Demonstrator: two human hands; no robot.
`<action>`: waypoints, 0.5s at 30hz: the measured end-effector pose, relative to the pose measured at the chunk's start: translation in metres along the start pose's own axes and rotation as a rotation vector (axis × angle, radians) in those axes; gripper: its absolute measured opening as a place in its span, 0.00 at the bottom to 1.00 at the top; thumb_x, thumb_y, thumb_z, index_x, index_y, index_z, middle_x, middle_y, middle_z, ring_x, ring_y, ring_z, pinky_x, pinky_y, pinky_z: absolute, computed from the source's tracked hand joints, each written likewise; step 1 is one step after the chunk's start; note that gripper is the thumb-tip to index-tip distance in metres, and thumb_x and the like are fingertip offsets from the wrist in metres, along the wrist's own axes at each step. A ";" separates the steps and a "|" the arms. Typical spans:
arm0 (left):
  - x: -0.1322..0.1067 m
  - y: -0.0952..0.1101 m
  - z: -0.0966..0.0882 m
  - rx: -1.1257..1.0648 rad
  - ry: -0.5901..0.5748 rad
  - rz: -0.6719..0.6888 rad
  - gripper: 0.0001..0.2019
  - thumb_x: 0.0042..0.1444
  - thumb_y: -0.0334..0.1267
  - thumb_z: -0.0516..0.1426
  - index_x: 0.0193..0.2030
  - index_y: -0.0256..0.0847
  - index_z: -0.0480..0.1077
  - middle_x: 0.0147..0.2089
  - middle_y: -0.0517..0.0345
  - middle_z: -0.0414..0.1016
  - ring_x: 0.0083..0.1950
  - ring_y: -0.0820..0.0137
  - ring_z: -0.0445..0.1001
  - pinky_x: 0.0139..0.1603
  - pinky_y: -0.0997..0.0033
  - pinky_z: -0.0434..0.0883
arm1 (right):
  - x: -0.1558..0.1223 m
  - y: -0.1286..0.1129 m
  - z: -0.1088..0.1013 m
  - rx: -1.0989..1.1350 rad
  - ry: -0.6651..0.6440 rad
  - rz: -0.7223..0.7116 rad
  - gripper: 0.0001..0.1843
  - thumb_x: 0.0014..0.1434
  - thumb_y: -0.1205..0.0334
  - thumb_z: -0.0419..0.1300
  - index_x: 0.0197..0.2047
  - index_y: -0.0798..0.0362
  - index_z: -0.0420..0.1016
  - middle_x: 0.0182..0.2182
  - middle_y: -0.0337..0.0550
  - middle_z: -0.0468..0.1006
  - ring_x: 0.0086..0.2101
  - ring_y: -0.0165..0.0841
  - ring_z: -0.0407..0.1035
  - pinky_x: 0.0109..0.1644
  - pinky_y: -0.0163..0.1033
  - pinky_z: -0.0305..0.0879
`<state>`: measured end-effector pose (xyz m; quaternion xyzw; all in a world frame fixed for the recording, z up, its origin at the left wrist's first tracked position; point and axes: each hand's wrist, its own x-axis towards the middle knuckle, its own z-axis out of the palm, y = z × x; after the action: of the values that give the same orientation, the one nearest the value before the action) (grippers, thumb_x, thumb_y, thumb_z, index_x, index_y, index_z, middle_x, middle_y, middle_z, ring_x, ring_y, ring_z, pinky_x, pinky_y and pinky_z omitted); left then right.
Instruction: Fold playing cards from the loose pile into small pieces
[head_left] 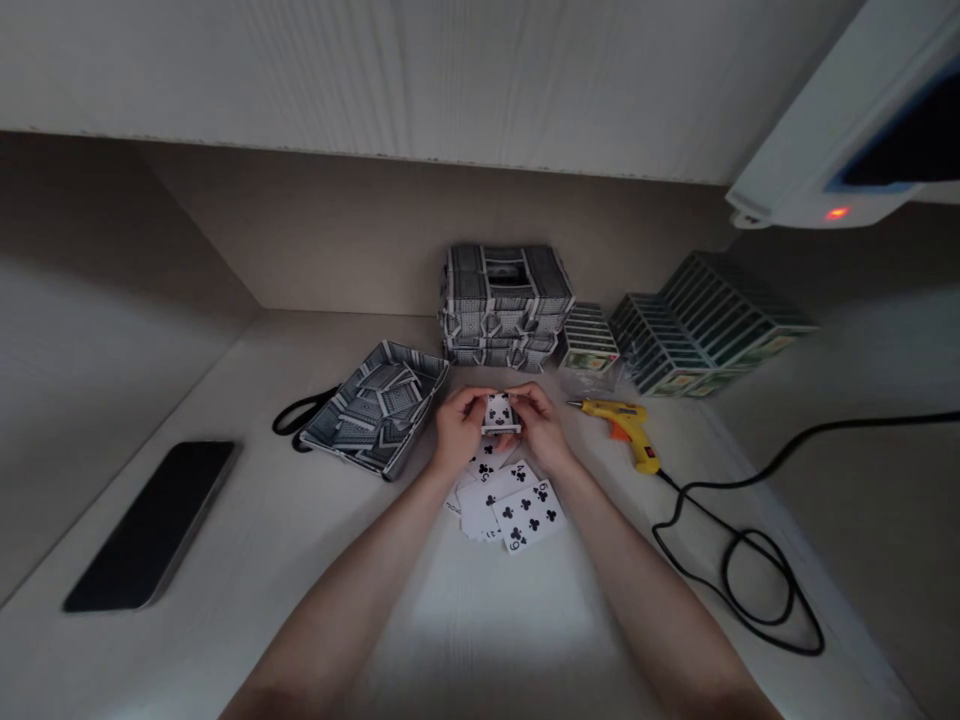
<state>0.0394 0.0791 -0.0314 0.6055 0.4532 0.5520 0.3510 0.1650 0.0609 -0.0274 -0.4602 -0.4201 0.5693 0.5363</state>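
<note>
Here: folded playing card [499, 412] pinched between left hand [459, 432] and right hand [541, 430], fingertips narrow and closed on its edges, just above loose club cards [517, 505] at tabletop centre.

Risks, as judged: crooked crease or slip from uneven pinch; pile scattered by forearm sweep; snag on cord [750, 560] near right arm.

Counts:
- one held card
- several loose cards, overlap hiding exact number
- one card-built tray [379, 410] left
- one stack of similar trays [502, 305] behind
- one glue gun [626, 425]
- one phone [154, 522]
- two blocks of boxed decks [705, 325]
</note>
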 end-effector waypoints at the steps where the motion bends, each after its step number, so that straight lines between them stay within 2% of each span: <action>1: 0.000 0.000 0.000 0.008 -0.003 0.009 0.09 0.52 0.29 0.52 0.33 0.40 0.74 0.31 0.59 0.72 0.35 0.73 0.70 0.36 0.75 0.65 | 0.000 0.000 -0.001 -0.001 -0.002 0.003 0.11 0.52 0.53 0.55 0.38 0.48 0.62 0.16 0.28 0.68 0.11 0.31 0.64 0.12 0.36 0.62; 10: -0.001 -0.003 0.001 0.063 -0.007 0.042 0.10 0.53 0.29 0.51 0.34 0.40 0.74 0.32 0.59 0.72 0.34 0.73 0.69 0.36 0.74 0.65 | 0.002 0.002 -0.004 0.035 -0.014 0.019 0.10 0.52 0.55 0.56 0.36 0.47 0.61 0.17 0.29 0.68 0.11 0.31 0.64 0.13 0.36 0.61; 15: 0.000 -0.001 0.001 0.046 0.021 0.028 0.09 0.54 0.31 0.52 0.34 0.40 0.74 0.31 0.59 0.71 0.34 0.74 0.69 0.34 0.75 0.65 | 0.002 -0.004 -0.003 0.081 -0.043 0.075 0.14 0.51 0.54 0.57 0.40 0.47 0.62 0.19 0.30 0.70 0.13 0.31 0.66 0.15 0.36 0.63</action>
<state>0.0398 0.0790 -0.0325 0.6139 0.4610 0.5525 0.3247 0.1693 0.0630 -0.0244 -0.4409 -0.3907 0.6154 0.5237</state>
